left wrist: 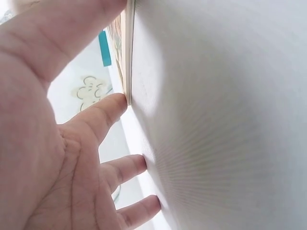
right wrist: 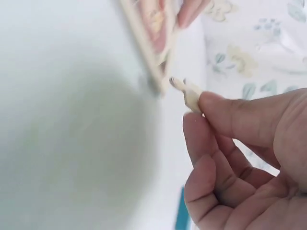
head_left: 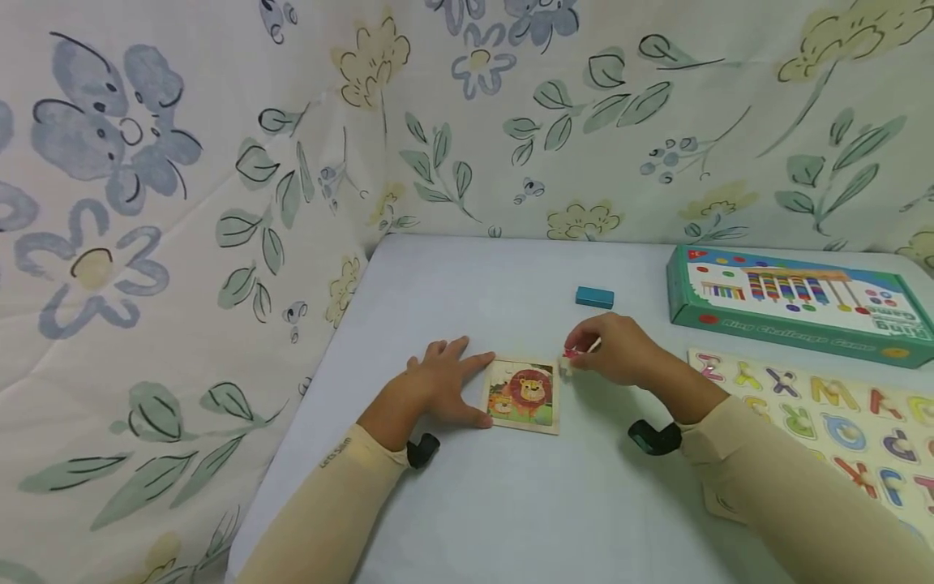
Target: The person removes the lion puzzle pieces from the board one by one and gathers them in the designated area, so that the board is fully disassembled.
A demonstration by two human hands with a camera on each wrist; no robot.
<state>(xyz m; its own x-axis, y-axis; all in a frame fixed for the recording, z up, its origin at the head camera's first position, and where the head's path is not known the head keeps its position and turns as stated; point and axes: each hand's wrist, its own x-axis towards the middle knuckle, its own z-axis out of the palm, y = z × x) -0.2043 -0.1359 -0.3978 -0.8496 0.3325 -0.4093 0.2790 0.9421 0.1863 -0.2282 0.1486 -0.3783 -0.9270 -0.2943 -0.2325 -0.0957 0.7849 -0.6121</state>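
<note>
A square wooden lion jigsaw puzzle (head_left: pixel 521 397) lies flat on the white table, with a pale strip along its upper part. My left hand (head_left: pixel 441 388) is spread at its left side; the thumb and index fingertip touch the frame, and the other fingertips rest on the table in the left wrist view. Just off the puzzle's upper right corner, my right hand (head_left: pixel 616 349) pinches a small wooden jigsaw piece (right wrist: pixel 193 98) between thumb and index finger. Its knobbed edge points toward the frame corner in the right wrist view, a little apart from it.
Behind the right hand lies a blue block (head_left: pixel 594 297). A green Ring Challenge Game box (head_left: pixel 795 304) stands at the back right. In front of it, an alphabet peg board (head_left: pixel 803 393) lies partly under the right forearm. Floral cloth (head_left: pixel 584 122) hangs behind and to the left.
</note>
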